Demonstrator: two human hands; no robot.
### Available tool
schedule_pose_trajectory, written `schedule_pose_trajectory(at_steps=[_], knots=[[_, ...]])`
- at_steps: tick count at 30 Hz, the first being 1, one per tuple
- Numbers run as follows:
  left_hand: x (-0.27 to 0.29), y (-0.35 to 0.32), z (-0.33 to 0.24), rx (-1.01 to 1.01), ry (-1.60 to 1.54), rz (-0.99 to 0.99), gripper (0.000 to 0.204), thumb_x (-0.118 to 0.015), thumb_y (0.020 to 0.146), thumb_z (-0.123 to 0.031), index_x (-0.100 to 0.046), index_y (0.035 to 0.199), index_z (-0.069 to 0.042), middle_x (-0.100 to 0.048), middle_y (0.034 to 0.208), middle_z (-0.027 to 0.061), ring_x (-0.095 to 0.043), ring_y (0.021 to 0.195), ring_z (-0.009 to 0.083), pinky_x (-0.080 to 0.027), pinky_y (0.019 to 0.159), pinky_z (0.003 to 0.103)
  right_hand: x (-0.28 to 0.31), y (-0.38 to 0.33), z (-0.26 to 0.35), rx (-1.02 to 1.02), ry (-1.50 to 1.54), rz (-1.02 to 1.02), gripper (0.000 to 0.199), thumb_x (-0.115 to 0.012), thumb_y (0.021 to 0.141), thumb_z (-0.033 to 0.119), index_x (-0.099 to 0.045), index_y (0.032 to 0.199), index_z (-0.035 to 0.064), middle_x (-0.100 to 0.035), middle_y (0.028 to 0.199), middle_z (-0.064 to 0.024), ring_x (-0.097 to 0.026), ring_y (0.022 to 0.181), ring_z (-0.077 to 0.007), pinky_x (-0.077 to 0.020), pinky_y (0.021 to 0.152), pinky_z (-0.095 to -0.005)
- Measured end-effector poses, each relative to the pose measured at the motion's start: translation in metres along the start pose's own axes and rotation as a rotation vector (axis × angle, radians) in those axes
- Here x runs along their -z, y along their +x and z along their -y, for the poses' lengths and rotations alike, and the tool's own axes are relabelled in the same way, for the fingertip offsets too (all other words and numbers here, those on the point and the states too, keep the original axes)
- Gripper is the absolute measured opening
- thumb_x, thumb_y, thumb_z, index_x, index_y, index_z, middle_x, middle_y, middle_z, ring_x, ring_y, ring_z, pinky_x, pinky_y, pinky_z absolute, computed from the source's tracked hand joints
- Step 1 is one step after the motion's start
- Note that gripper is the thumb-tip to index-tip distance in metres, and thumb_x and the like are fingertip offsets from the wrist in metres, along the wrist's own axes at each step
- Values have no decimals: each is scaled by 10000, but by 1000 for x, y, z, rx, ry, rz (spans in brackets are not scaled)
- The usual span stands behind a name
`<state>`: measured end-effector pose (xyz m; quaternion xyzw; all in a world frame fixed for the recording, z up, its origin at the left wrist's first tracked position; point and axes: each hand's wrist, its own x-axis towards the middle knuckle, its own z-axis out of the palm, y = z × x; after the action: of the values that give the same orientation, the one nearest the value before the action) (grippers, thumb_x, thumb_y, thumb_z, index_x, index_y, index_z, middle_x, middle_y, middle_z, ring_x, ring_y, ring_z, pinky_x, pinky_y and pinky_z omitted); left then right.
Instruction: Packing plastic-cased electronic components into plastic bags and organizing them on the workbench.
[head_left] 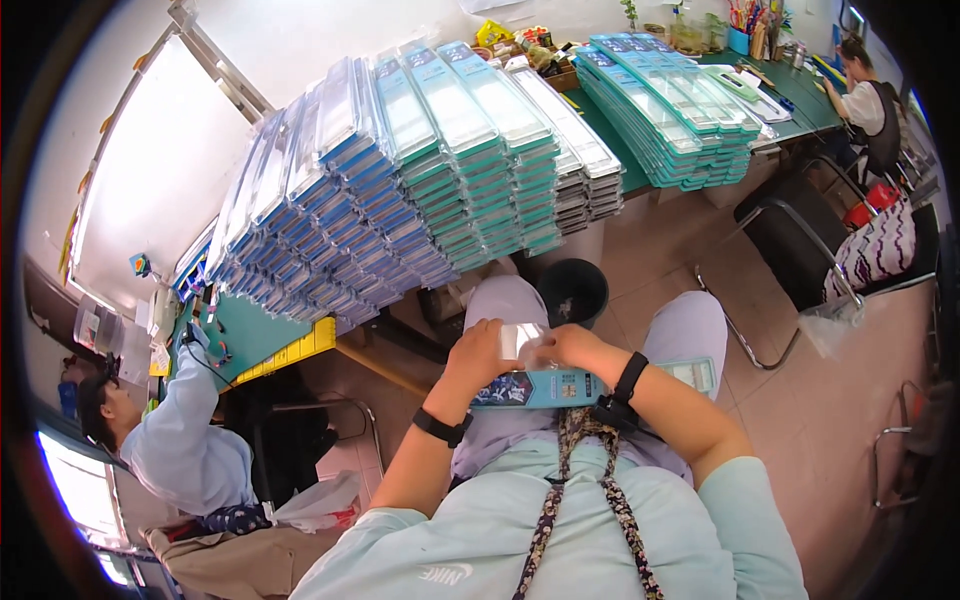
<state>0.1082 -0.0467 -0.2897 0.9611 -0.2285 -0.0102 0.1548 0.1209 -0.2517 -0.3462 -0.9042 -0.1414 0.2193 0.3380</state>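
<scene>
My left hand (477, 352) is closed on one edge of a small shiny, clear plastic piece (522, 342), held just above my lap. From the other side the fingers of my right hand (577, 348) are closed at the same piece; their tips are partly blurred. Whether the piece is a film or a sticker I cannot tell. Below both hands a long, flat teal package (530, 390) lies across my thighs. Its right end (694, 375) has a clear window and shows past my right forearm, which hides part of its middle.
Tall stacks of flat blue packages (330, 215) and teal packages (470, 150) stand on the table ahead. Another teal stack (665, 120) is farther right. A black bin (573, 292) stands by my knees, a black chair (790, 230) at right. One person (190, 450) sits at left, another (870, 105) far right.
</scene>
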Motion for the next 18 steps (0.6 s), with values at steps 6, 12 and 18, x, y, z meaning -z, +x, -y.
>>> schedule_pose_trajectory(at_steps=[6, 12, 18], knots=[[0, 7, 4, 25, -6, 38, 699, -801, 586, -349, -494, 1134, -41, -548, 1074, 130, -544, 1006, 315, -460, 843, 374, 17, -17, 11, 16, -41, -403, 165, -683, 716, 226, -643, 753, 71, -640, 783, -107, -616, 778, -300, -465, 666, -433], [-8, 6, 14, 3, -24, 34, 657, -782, 613, -373, -508, 1113, -46, -551, 1048, 120, -544, 997, 315, -460, 832, 379, 59, -50, 35, 229, -395, -781, 76, -662, 711, 146, -614, 680, 96, -563, 702, -24, -537, 755, -229, -382, 670, -378], [-2, 4, 6, -5, -83, -1, 614, -791, 613, -335, -540, 1075, -18, -562, 1004, 157, -549, 951, 340, -449, 816, 394, 70, -69, 31, 236, -571, -796, 55, -637, 721, 130, -621, 681, 95, -566, 721, -10, -532, 769, -214, -384, 717, -364]])
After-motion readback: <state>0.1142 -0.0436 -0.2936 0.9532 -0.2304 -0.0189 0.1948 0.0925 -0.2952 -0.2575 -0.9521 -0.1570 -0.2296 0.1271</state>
